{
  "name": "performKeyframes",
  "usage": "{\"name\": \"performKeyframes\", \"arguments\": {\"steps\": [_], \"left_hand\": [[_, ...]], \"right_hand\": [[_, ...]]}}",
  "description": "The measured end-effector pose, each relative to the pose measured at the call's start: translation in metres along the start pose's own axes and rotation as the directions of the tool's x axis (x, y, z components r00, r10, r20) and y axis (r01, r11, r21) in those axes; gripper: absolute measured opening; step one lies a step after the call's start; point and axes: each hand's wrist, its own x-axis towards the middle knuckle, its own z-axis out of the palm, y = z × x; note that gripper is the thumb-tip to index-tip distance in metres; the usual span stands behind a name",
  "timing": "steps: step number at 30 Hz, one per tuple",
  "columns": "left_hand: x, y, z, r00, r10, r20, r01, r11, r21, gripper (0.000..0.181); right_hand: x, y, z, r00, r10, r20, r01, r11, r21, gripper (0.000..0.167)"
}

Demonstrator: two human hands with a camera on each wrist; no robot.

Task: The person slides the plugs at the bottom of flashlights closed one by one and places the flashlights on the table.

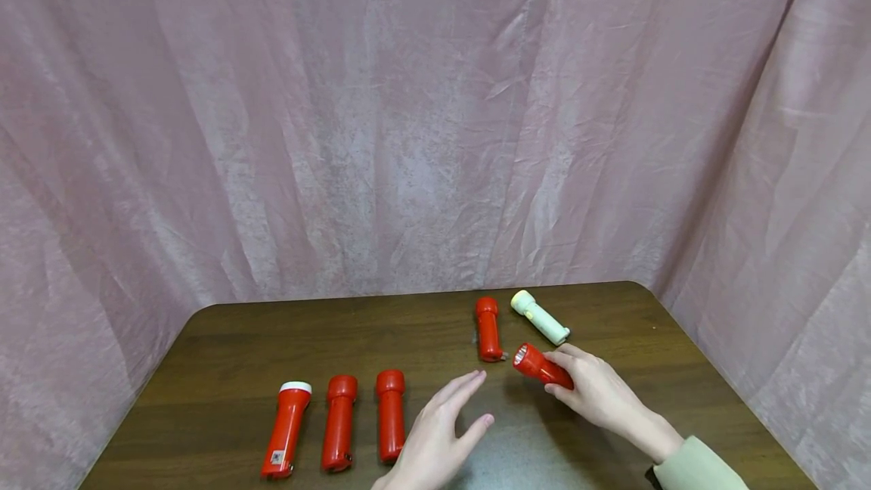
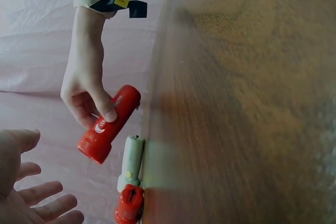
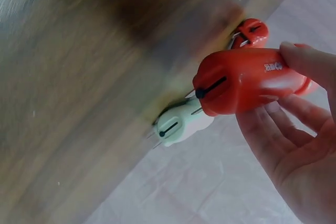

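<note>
My right hand [image 1: 599, 392] grips a red flashlight [image 1: 542, 366] above the table, its lens end pointing left. In the right wrist view the thumb and fingers wrap the red flashlight's body [image 3: 247, 80], its tail end toward the camera. My left hand [image 1: 438, 433] hovers with fingers extended, holding nothing, just right of a red flashlight [image 1: 391, 414] lying on the table. Behind the held one lie another red flashlight [image 1: 488, 330] and a pale green flashlight [image 1: 540, 317]. In the left wrist view the left hand [image 2: 31, 182] has its fingers spread.
Two more red flashlights lie at the left of the wooden table [image 1: 224, 354]: one with a white head [image 1: 286, 429] and one all red [image 1: 339, 423]. Pink curtains [image 1: 408, 119] hang behind the table and along its sides.
</note>
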Motion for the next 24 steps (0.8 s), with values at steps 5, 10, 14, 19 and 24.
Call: {"name": "performKeyframes", "arguments": {"steps": [5,10,14,19,24], "left_hand": [[0.000,0.001,-0.001,1.000,0.002,0.012,-0.002,1.000,-0.007,0.051],[0.001,0.002,-0.001,1.000,0.016,-0.006,-0.016,1.000,-0.015,0.049],[0.002,0.003,-0.001,0.997,0.046,-0.067,-0.049,0.997,-0.052,0.047],[0.003,0.005,0.000,0.983,0.104,-0.148,-0.117,0.990,-0.083,0.049],[0.003,0.004,-0.001,0.964,0.179,-0.199,-0.188,0.982,-0.031,0.050]], "right_hand": [[0.000,-0.006,0.001,0.998,0.006,-0.070,0.001,0.995,0.101,0.038],[0.001,-0.015,0.002,0.995,0.053,-0.081,-0.032,0.970,0.243,0.039],[0.001,-0.022,0.000,0.992,0.103,-0.067,-0.072,0.927,0.369,0.040],[0.000,-0.032,-0.003,0.982,0.187,-0.027,-0.140,0.818,0.558,0.041],[0.000,-0.042,-0.007,0.964,0.265,0.024,-0.216,0.727,0.652,0.046]]}}
